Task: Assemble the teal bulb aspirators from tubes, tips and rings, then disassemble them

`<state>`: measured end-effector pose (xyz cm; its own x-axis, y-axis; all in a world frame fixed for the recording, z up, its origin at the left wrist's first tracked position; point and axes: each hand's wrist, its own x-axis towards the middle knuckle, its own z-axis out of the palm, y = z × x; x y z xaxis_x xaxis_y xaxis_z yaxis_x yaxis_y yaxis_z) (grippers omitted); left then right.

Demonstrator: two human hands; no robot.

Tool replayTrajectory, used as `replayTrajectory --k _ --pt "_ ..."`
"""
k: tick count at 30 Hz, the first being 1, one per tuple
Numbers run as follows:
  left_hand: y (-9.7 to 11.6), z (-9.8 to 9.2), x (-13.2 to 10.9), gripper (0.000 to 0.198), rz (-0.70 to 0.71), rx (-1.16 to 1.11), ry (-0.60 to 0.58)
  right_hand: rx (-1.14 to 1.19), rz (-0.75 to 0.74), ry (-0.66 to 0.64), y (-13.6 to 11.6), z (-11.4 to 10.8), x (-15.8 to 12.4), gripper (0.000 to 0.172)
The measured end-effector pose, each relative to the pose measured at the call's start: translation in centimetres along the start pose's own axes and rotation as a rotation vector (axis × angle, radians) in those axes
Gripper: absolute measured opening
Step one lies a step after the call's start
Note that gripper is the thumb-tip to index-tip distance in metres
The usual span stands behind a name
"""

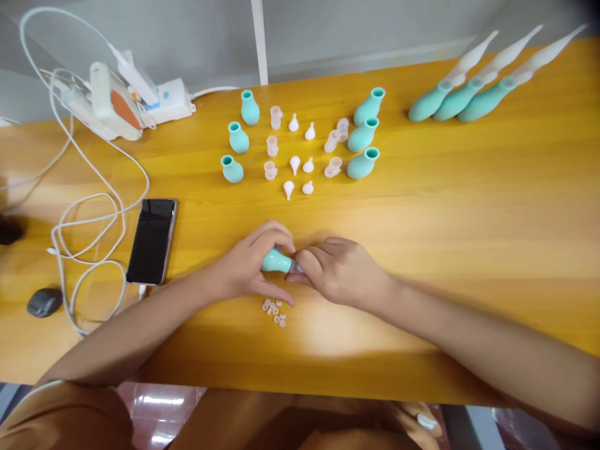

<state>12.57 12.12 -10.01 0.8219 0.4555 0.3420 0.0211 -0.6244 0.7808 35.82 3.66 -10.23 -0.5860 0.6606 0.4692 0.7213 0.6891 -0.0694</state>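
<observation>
My left hand (250, 262) is wrapped round a small teal bulb (275, 260) lying sideways just above the wooden table (445, 237). My right hand (340, 270) pinches a small clear piece (296, 267) at the bulb's open end. Both hands meet at the table's middle front. A cluster of several tiny pale rings (274, 311) lies just below my left fingers. Farther back lie rows of loose parts: teal bulbs on the left (239, 137) and right (363, 134), with clear cups (272, 145) and white cone tips (295, 164) between them.
Three assembled teal pieces with long white tips (473, 90) lie at the back right. A black phone (152, 240) lies to my left, with white cables (89, 231), a power strip and charger (117, 100), and a dark mouse (44, 302) beyond it.
</observation>
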Motion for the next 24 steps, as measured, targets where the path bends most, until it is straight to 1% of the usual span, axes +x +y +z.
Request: replayTrajectory --k 2,5,9,14,17,19,22,24 --pt "-0.2 0.2 0.0 0.083 0.019 -0.009 0.028 -0.006 0.026 0.013 -0.6 0.1 0.0 0.040" --pt "-0.5 0.5 -0.1 0.091 0.029 -0.028 0.072 -0.020 0.081 0.028 -1.1 0.1 -0.1 0.044" --pt "-0.2 0.6 -0.2 0.092 0.038 -0.029 0.080 -0.030 0.126 0.034 -1.1 0.2 -0.3 0.049" --pt "-0.1 0.6 -0.3 0.089 -0.028 -0.059 0.072 -0.019 0.137 0.035 -0.6 0.4 -0.4 0.051" --pt "-0.3 0.6 -0.2 0.081 -0.024 -0.106 0.094 0.017 0.143 0.039 -0.3 0.6 -0.4 0.052" --pt "-0.2 0.5 0.0 0.067 -0.056 -0.134 0.105 0.061 0.163 0.027 -0.1 0.7 -0.4 0.052" --pt "0.1 0.3 0.2 0.046 -0.129 -0.167 0.121 0.120 0.218 -0.023 0.3 0.8 -0.4 0.053" --pt "0.5 0.2 0.3 0.037 -0.164 -0.167 0.133 0.153 0.253 -0.051 0.5 0.8 -0.4 0.054"
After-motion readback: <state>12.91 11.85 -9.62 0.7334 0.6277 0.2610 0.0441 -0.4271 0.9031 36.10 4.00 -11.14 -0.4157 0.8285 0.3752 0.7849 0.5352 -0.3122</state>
